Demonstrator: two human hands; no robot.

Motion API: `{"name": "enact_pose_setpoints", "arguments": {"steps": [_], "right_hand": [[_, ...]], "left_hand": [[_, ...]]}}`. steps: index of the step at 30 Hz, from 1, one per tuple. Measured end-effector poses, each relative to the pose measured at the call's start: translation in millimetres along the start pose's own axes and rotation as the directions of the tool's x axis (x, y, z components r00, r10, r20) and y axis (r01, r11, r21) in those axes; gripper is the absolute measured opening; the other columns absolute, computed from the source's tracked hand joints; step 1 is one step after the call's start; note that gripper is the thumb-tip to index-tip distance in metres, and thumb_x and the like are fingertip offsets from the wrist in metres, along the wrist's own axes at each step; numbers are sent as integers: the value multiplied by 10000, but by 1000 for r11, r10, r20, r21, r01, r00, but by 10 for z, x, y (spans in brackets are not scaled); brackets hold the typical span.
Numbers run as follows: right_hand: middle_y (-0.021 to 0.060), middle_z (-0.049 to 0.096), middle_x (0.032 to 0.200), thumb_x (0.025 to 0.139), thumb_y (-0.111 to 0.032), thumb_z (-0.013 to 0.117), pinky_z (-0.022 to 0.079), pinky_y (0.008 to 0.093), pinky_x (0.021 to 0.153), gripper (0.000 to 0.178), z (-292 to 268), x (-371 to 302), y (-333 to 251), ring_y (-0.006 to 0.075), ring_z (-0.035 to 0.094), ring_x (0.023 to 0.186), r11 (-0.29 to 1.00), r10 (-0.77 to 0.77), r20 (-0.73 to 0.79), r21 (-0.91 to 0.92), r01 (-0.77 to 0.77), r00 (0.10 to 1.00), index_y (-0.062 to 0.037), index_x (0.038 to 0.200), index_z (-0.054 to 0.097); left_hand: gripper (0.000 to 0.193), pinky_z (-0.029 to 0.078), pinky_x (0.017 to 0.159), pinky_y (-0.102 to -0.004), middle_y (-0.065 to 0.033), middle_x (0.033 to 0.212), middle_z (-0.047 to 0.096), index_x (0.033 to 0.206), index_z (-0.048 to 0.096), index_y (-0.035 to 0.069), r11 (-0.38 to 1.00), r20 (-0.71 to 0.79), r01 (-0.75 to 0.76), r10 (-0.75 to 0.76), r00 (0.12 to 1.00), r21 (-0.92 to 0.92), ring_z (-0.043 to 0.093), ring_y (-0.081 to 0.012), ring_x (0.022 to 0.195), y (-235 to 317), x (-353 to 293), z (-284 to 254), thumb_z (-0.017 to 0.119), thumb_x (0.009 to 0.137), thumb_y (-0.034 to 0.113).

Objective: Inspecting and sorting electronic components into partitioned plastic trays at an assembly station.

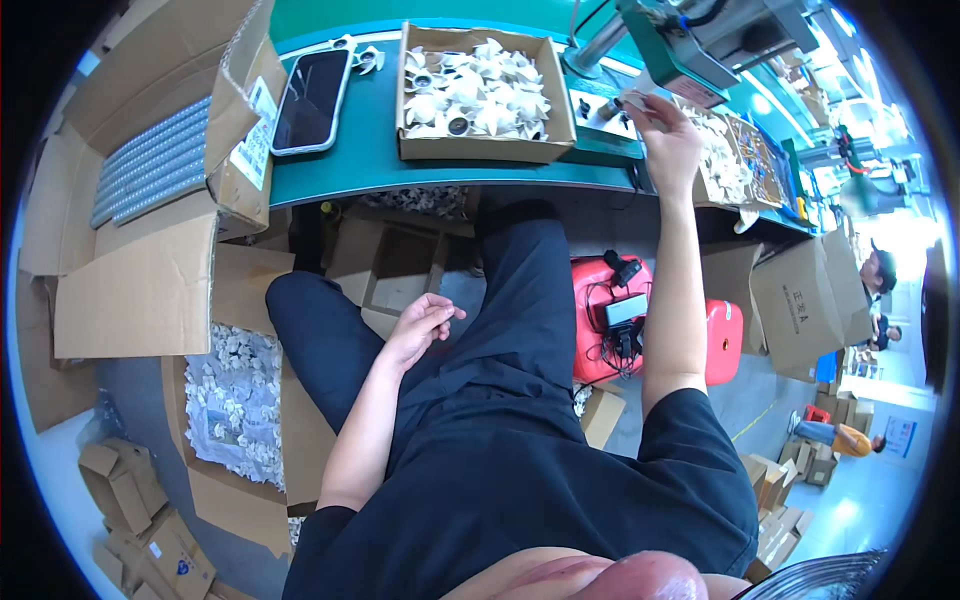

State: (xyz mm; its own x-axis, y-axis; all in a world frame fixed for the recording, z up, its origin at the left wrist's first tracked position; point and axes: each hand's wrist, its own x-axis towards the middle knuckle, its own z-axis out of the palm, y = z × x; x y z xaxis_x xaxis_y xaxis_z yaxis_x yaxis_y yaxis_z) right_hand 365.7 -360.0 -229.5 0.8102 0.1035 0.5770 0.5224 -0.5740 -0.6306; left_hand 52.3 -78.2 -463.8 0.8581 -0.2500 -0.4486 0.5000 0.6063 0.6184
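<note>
Green covers the bench, which runs across the top of the view with cardboard boxes crowding the floor below. At its middle sits an open box heaped with white moulded parts, and a phone lies near the left edge. The right hand reaches up to the bench's right end, under a green machine, with its fingers pinched on a small white part (too small to make out further). The left hand rests loosely curled and empty on the person's left thigh, well below the bench edge. A red case with black cables stands on the floor beside the right forearm.
</note>
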Motion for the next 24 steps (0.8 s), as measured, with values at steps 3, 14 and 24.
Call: {"name": "enact_pose_setpoints", "arguments": {"steps": [3, 14, 24], "right_hand": [[102, 791, 984, 843, -159, 879, 566, 306, 833, 312, 46, -43, -19, 175, 740, 904, 991, -61, -81, -122, 51, 995, -21, 1109, 792], [82, 786, 1132, 814, -68, 857, 571, 345, 937, 285, 85, -36, -116, 233, 731, 1040, 904, -357, 66, -228, 363, 932, -62, 1095, 814], [71, 784, 1157, 812, -43, 854, 592, 346, 906, 308, 126, -75, -20, 248, 726, 1043, 725, -575, 127, -379, 575, 808, -76, 1115, 807]], "left_hand": [[161, 502, 726, -225, -117, 1118, 728, 1162, 587, 78, 1000, 31, -19, 19, 999, -17, 569, -64, 778, 0, 16, -9, 662, 1048, 163], [161, 493, 724, -229, -111, 1111, 719, 1155, 600, 70, 1000, 33, -2, 2, 999, -3, 559, -68, 776, -2, 98, -6, 667, 1043, 165], [162, 493, 703, -224, -129, 1102, 742, 1154, 580, 63, 1000, 33, 1, 0, 999, -19, 562, -64, 741, 0, 151, -9, 667, 1046, 147]]}}
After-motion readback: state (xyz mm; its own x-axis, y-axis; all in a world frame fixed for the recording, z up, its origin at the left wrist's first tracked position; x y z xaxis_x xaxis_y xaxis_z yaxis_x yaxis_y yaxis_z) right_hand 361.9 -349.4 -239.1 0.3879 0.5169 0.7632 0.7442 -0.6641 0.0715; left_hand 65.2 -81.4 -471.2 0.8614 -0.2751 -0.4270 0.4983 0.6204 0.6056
